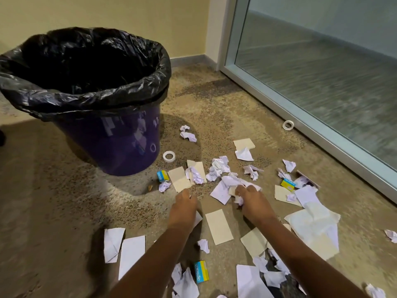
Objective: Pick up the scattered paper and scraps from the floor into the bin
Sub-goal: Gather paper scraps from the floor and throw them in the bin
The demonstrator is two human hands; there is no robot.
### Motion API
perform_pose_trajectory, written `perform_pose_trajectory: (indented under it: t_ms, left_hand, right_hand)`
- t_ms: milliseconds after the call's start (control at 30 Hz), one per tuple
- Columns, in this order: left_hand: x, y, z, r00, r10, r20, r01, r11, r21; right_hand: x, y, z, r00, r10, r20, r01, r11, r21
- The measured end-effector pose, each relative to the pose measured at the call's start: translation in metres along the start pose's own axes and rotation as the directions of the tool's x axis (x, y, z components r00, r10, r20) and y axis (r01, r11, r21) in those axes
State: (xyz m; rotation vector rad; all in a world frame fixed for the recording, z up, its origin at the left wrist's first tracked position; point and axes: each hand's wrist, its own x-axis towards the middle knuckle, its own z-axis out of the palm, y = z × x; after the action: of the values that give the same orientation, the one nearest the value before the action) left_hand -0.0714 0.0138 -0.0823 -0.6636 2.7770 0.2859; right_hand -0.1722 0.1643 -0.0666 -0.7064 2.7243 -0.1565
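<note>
Both arms reach forward and down over a speckled tan floor [64, 201] with a darker patch further out toward the corner. Right hand [250, 195] has fingers curled around a wad of crumpled white paper [233, 186], gripping it at floor level. Left hand [185, 200] is low, knuckles up, fingers bent down to the floor; can't tell if they hold anything (fingertips hidden from this angle).

Just past the left fingertips: two cream cards [179, 179], side by side, one with a crumpled white ball [195, 175] on top. Left of those, a small blue-yellow box [162, 175] and a tape roll [168, 156] beside the bin base. Between the wrists, a cream slip [219, 226] lies flat.

Bin [120, 145] is purple, lined with a black bag [86, 67] folded over the rim, standing upright beyond and left of the left hand, well apart from the fingers.

Right of the right fingers: more crumpled scraps, a second blue-yellow box [288, 184], a stack of torn white sheets [313, 224]. Near the elbows: flat white sheets [131, 254], a third box [201, 272].

Room: cream wall [107, 14] behind the bin, grey skirting, frosted glass partition [322, 61] in a metal frame along the right, second tape roll [288, 125] by its bottom rail.
</note>
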Motion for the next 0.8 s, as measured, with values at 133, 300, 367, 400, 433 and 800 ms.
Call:
perform_pose_trajectory:
  t_ms: [133, 300, 367, 400, 433, 800]
  left_hand:
    - [-0.005, -0.009, -0.008, 0.999, 0.018, -0.035, -0.019, 0.999, -0.029]
    - [-0.010, -0.006, -0.062, 0.966, 0.014, -0.258, -0.089, 0.957, -0.278]
    - [-0.019, 0.000, -0.104, 0.901, 0.004, -0.433, -0.174, 0.919, -0.354]
    - [-0.026, 0.002, -0.128, 0.835, 0.014, -0.550, -0.244, 0.905, -0.348]
    - [-0.033, 0.003, -0.151, 0.745, 0.022, -0.667, -0.317, 0.891, -0.325]
    - [-0.011, -0.079, -0.290, 0.594, -0.275, -0.756, 0.019, 0.945, -0.328]
  right_hand:
    - [-0.011, -0.007, -0.014, 0.998, 0.059, -0.014, -0.051, 0.934, 0.353]
    - [-0.025, -0.037, -0.051, 0.989, 0.138, -0.054, -0.049, 0.647, 0.761]
    - [-0.024, -0.062, -0.078, 0.987, 0.140, -0.073, -0.011, 0.521, 0.853]
    - [-0.023, -0.077, -0.095, 0.985, 0.136, -0.102, 0.030, 0.451, 0.892]
    - [-0.021, -0.094, -0.113, 0.982, 0.132, -0.136, 0.080, 0.363, 0.928]
    - [0.030, -0.269, -0.240, 0.855, -0.004, -0.519, 0.483, 0.372, 0.793]
